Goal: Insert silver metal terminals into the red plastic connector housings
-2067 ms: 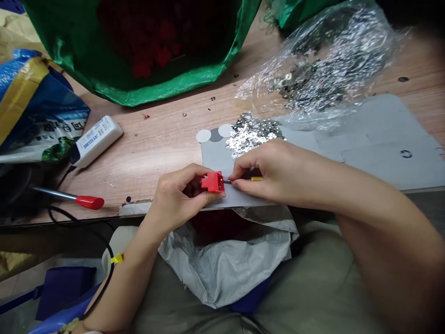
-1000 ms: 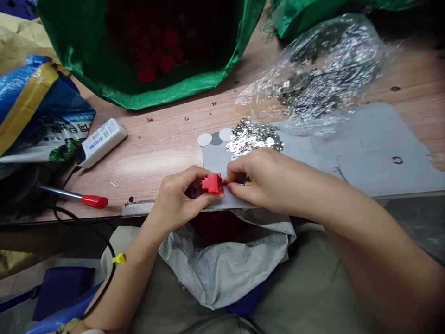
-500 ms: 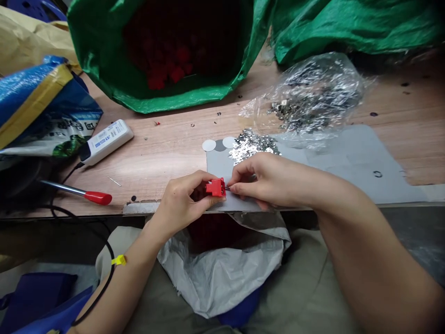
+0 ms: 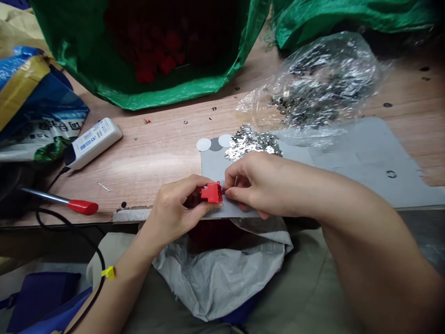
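Between the thumb and fingers of my left hand is a small red plastic housing, its open face turned to the right. My right hand is pinched closed at that face; a tiny bit of metal shows at its fingertips, mostly hidden. Just beyond my right hand lies a pile of small shiny metal pieces on a grey mat. Under the table edge, an open whitish sack sits at my lap, with dark red inside.
A green bag holding red parts stands at the back. To its right is a clear plastic bag with metal pieces. On the left are a white box-shaped device with a cable, a red-tipped lever and a blue-yellow bag.
The view has shifted slightly. My right fingertips have come closer to the red housing, and less of the metal bit shows between them. The left hand keeps its hold.
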`<state>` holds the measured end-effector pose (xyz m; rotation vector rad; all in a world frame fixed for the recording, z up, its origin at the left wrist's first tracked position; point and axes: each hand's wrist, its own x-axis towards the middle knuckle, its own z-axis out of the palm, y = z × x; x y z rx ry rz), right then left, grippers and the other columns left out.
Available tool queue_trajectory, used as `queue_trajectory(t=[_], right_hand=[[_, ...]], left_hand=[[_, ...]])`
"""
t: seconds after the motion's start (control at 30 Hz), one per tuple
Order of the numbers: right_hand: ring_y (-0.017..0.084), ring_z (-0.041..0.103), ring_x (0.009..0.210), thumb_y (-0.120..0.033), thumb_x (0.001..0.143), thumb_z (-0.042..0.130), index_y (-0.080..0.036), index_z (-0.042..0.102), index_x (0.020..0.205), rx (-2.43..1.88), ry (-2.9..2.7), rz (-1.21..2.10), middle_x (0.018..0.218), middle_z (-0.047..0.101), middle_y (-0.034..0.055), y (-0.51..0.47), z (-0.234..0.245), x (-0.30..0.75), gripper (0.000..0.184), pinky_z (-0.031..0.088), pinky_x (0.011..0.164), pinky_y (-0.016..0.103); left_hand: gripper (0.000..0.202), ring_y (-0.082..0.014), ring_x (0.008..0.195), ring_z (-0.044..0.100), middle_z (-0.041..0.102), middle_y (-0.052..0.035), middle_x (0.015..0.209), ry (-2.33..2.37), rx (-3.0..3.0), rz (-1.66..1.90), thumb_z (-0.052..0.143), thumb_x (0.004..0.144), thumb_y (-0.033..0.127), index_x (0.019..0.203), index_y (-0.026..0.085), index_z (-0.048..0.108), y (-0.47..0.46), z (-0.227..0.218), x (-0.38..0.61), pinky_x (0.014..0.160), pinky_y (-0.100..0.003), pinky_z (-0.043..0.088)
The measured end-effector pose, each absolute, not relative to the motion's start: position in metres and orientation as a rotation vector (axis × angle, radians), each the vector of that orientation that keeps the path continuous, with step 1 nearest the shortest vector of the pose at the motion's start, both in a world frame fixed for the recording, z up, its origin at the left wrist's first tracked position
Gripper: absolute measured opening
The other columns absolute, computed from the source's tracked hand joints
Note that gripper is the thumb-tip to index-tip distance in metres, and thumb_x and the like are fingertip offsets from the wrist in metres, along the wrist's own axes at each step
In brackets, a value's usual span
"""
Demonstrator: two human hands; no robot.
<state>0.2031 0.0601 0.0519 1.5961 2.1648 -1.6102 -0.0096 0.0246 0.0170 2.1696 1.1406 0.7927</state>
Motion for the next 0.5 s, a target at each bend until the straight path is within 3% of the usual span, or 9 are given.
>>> queue_trajectory(t=[0.27,0.5], right_hand=[[0.014,0.054,0.038,-0.017,0.081,0.062,-0.020,0.063,0.069,1.599,2.161,-1.625,0.048,0.057,-0.0013,0.060,0.057,0.199,0.012,0.033,0.037,0.022],[0.011,0.058,0.046,-0.031,0.090,0.062,-0.015,0.063,0.089,1.273,2.130,-2.150,0.071,0.068,0.0033,0.065,0.044,0.225,0.016,0.038,0.039,0.018]], left_hand=[[0.021,-0.0076,0.065,0.056,0.068,0.0003,0.083,1.123,2.183,0.805,0.075,0.081,0.018,0.100,0.016,0.065,0.026,0.016,-0.010,0.059,-0.018,0.043],[0.025,-0.0082,0.063,0.055,0.066,0.0003,0.082,1.205,2.077,0.822,0.075,0.079,0.026,0.100,0.018,0.064,0.020,0.016,-0.011,0.057,-0.019,0.042]])
